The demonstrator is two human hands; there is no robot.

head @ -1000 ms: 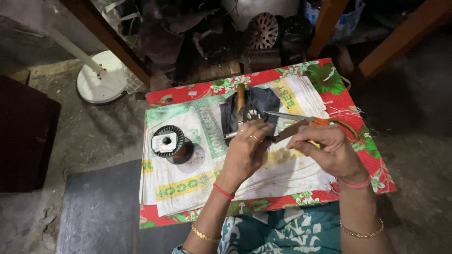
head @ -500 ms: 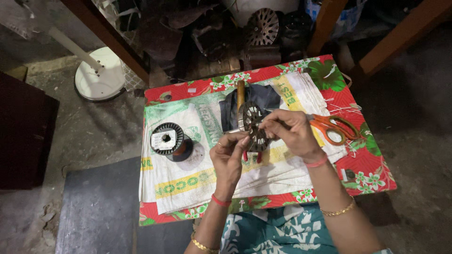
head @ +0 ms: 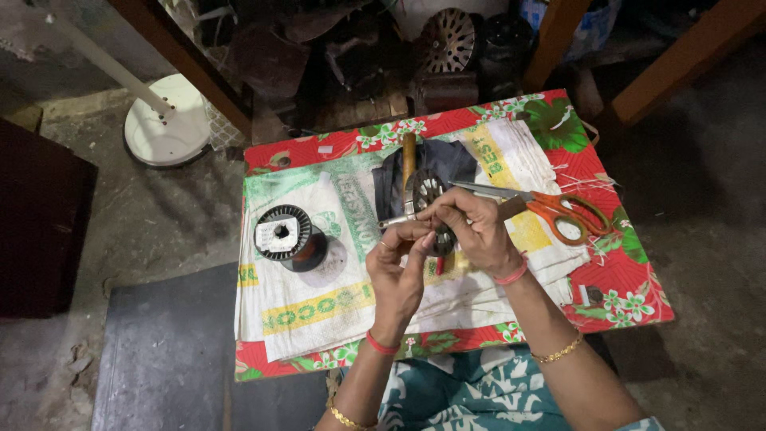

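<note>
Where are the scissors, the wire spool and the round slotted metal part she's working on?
scissors (head: 568, 214), head view, on an orange handle loop.
wire spool (head: 282, 233), head view, on its top flange.
slotted metal part (head: 424, 190), head view, on its upper rim.

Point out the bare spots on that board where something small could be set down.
The widest free patch is the white sack below the wire spool, left of the left hand. A smaller one is the red floral cloth below the orange scissors. The middle is crowded: both hands, right hand, work at the round metal core.
</note>
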